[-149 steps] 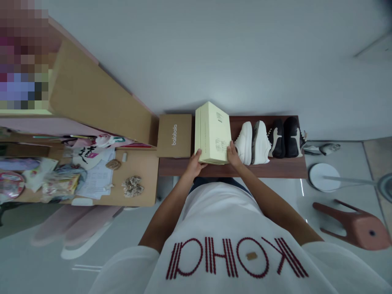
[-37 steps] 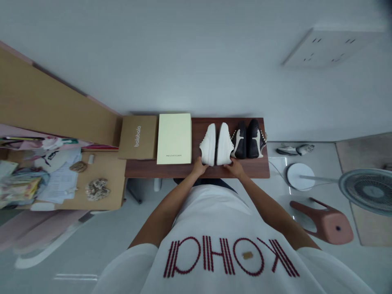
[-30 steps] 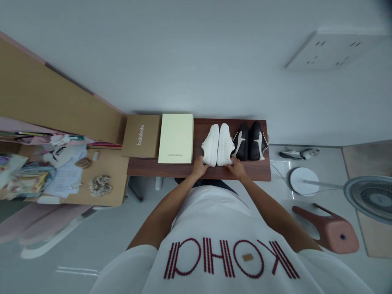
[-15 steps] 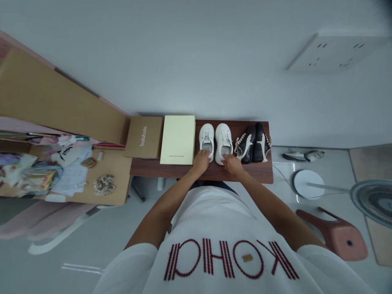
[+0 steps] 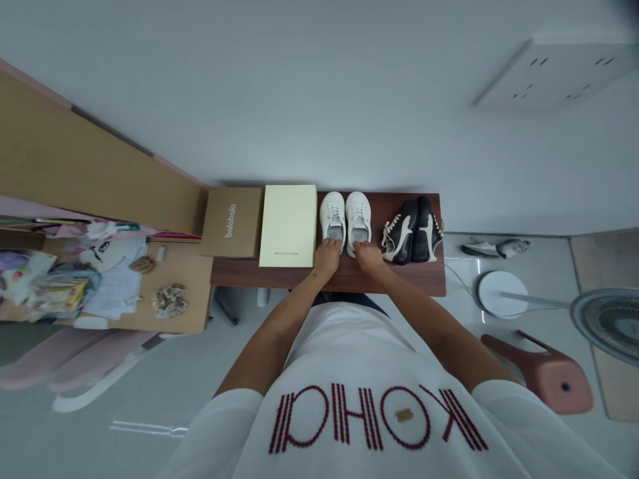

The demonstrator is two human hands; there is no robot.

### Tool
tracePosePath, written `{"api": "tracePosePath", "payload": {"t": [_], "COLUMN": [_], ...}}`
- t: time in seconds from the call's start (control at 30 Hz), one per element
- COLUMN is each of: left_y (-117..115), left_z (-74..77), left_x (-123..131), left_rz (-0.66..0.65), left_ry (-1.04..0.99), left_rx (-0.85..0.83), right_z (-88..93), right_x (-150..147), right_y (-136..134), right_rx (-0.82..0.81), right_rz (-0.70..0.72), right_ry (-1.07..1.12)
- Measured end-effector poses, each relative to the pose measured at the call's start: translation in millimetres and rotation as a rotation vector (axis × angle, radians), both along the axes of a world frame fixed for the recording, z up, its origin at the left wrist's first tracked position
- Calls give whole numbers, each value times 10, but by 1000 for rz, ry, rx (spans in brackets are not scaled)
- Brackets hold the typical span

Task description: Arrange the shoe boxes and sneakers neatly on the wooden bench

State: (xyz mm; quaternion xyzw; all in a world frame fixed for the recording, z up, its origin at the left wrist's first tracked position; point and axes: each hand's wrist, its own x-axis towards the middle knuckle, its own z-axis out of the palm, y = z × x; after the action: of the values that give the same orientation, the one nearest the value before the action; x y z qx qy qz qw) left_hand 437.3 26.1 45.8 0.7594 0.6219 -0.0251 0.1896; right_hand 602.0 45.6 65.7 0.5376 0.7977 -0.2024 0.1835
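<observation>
Two white sneakers stand upright side by side on a dark wooden bench [image 5: 409, 283], toes toward the wall. My left hand [image 5: 327, 256] grips the heel of the left white sneaker [image 5: 333, 216]. My right hand [image 5: 368, 256] grips the heel of the right white sneaker [image 5: 358, 216]. A pale yellow shoebox [image 5: 288, 225] lies flat just left of them, and a brown shoebox [image 5: 232, 221] lies further left. A pair of black-and-white shoes [image 5: 413, 229] lies on its side to the right.
A light wooden desk [image 5: 194, 293] with papers and clutter adjoins the bench on the left. On the floor at right are a red stool [image 5: 544, 376], a fan [image 5: 606, 322] with a round white base [image 5: 502, 293], and loose shoes [image 5: 494, 247].
The yellow shoebox went from standing in my hands to lying flat. The white sneakers, earlier on their sides, now stand upright and sit closer to the yellow box.
</observation>
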Motion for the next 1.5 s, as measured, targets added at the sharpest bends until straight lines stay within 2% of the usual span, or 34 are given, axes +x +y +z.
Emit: {"api": "tracePosePath", "payload": {"t": [0.23, 0.43, 0.63, 0.73, 0.87, 0.93, 1.03, 1.17, 1.27, 1.4, 1.5], "left_y": [79, 41, -9, -17, -28, -24, 8, 75, 100, 133, 195], "left_z": [-97, -140, -63, 6, 24, -19, -130, -267, -302, -267, -210], "left_x": [-12, -48, 24, 212, 605, 804, 1049, 1290, 1442, 1573, 1574], "left_rz": [37, 52, 40, -40, -219, -246, -211, -130, -110, -35, -11], "left_ry": [-7, 33, -50, -204, -436, -514, -549, -447, -375, -368, -330], "left_rx": [9, 33, 145, 194, 118, 61, -38, -191, -296, -347, -339], "right_z": [-61, -120, -120, -139, -203, -238, -280, -332, -389, -456, -444], "right_x": [-77, -71, 82, 305, 797, 1093, 1526, 1971, 2148, 2193, 2163], "right_y": [44, -14, -99, -161, -239, -283, -359, -422, -405, -341, -286], "right_rx": [-22, 11, 206, 355, 503, 554, 598, 535, 367, 67, 31], "right_rz": [-22, -18, -45, -121, -256, -335, -448, -616, -720, -732, -683], "right_ry": [-16, 18, 172, 290, 385, 407, 393, 248, 120, 174, 213]}}
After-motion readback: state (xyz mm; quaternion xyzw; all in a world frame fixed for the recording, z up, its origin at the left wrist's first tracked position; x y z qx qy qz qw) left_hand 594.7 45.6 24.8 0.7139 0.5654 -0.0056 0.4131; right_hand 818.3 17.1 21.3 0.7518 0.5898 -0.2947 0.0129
